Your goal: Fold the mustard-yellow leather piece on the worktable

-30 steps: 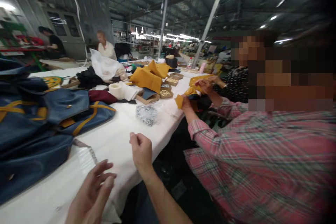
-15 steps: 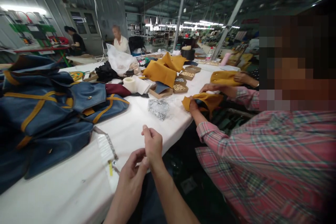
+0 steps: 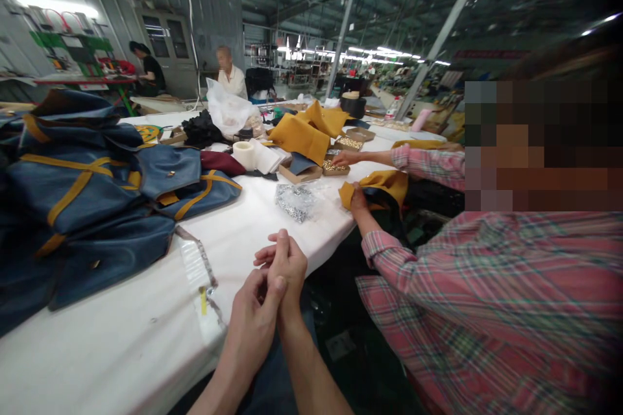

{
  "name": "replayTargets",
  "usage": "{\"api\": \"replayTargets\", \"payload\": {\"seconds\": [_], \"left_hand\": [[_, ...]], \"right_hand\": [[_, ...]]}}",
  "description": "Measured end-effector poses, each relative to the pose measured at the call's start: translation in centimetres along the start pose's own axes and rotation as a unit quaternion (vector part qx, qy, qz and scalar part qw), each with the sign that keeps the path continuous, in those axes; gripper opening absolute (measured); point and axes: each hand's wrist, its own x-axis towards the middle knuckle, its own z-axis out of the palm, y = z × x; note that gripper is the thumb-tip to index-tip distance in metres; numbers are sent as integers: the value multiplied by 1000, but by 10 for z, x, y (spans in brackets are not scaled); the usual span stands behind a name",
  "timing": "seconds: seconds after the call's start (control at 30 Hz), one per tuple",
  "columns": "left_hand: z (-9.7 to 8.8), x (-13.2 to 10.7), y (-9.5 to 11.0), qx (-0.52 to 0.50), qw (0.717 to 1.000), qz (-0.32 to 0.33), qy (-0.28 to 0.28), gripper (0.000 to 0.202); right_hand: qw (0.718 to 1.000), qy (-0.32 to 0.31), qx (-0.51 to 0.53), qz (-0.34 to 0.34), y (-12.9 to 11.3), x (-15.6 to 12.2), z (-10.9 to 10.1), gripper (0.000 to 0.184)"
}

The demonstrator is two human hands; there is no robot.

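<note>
- Bare left hand [image 3: 256, 311]: touches bare right hand [image 3: 289, 267].
- Clear plastic bag of small silver pieces [image 3: 294, 201]: on white-covered table [image 3: 121, 337], beyond hands.
- Blue, yellow-trimmed bags [image 3: 124, 259]: piled, table left.

On my feed I could read no lettering: the red banner [image 3: 492, 54], far beyond the fingers [image 3: 263, 253] and rightward, was too dim; any print on the bottle [image 3: 392, 107], well past them, was too small.

Clear bag of silvery pieces [image 3: 294, 201], crumpled, on white tabletop [image 3: 117, 337]
</note>
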Motion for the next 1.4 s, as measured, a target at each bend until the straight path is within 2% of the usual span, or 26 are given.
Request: {"api": "replayTargets", "payload": {"seconds": [0.07,0.13,0.23,0.3,0.37,0.5,0.7,0.77,0.93,1.03,1.13,1.2,1.3,1.4], "left_hand": [[6,2,4,3,998,-8,54,55],[11,5,3,-5,996,-27,83,58],[15,14,-1,-45,993,-62,86,63],[16,16,-3,-84,990,-80,84,64],[16,13,-1,-125,988,-80,52,63],[13,-3,6,-173,983,-24,-56,53],[9,-15,4,-202,974,-24,-99,60],[12,-15,3,-196,978,-20,-74,57],[23,-7,10,-203,977,-53,38,42],[27,3,13,-160,982,-60,79,48],[26,10,10,-91,988,-58,107,54],[25,11,8,-95,991,-47,77,51],[21,5,11,-163,986,-25,-28,43],[16,-3,16,-168,982,-12,-80,45]], "right_hand": [[1000,4,-12,10,-6,-5,-2,64],[999,13,-30,-14,-8,-9,-6,64],[998,11,-44,-50,-7,-12,-9,62],[998,8,-36,-44,-6,-10,-9,63],[1000,10,-8,-16,-8,-4,-8,65],[999,13,30,32,-12,12,-10,64],[995,-5,70,72,-3,20,-13,55],[994,-7,80,71,-1,18,-11,54],[993,21,92,71,-7,2,-2,57],[992,50,97,61,-8,-9,-2,61],[996,41,75,27,-6,-13,-5,63],[997,46,57,9,-7,-10,-8,62],[996,69,49,0,-11,1,-11,61],[995,40,84,42,-12,14,-15,62]]}}
